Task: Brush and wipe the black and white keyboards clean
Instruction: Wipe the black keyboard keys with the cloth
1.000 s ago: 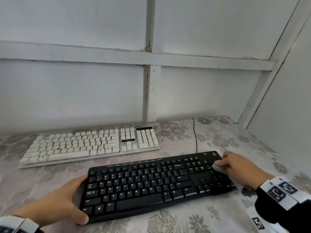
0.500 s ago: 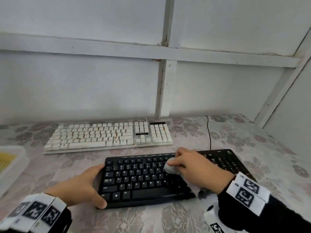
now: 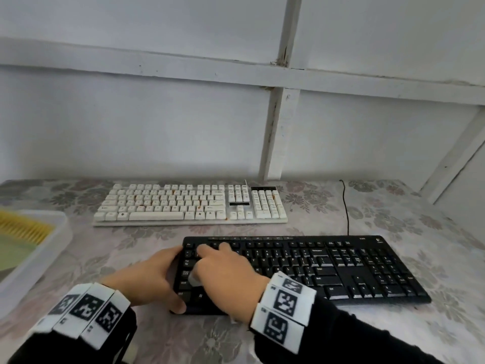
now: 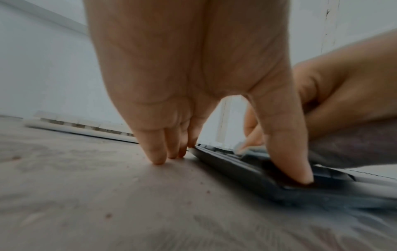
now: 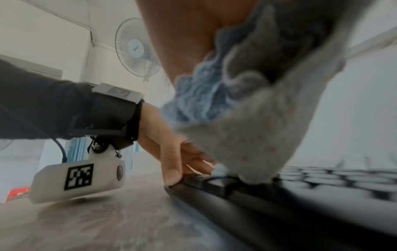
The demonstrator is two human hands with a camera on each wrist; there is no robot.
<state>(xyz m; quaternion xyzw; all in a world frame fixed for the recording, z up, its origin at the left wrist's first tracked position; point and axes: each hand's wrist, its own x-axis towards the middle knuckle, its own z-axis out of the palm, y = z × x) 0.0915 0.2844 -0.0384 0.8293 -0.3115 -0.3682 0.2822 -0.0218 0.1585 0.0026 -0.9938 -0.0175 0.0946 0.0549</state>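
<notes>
The black keyboard (image 3: 328, 266) lies on the flowered tablecloth in front of me. My left hand (image 3: 149, 279) holds its left end, thumb (image 4: 287, 152) on the front corner and fingers (image 4: 159, 149) down on the cloth beside it. My right hand (image 3: 225, 274) presses a grey-and-blue cloth (image 5: 247, 122) onto the leftmost keys; only a bit of the cloth (image 3: 194, 279) shows under the palm in the head view. The white keyboard (image 3: 189, 203) lies behind, with orange stains between its keys.
A clear plastic tray (image 3: 39, 256) with a yellow-bristled brush (image 3: 23, 227) stands at the left edge. The black keyboard's cable (image 3: 346, 206) runs back toward the wall. White wall panels close the back and right. A fan (image 5: 137, 47) shows in the right wrist view.
My right hand has swept the cloth leftward along the black keyboard, from its right end to its left end. My left hand stayed on the left end. The head view has turned left.
</notes>
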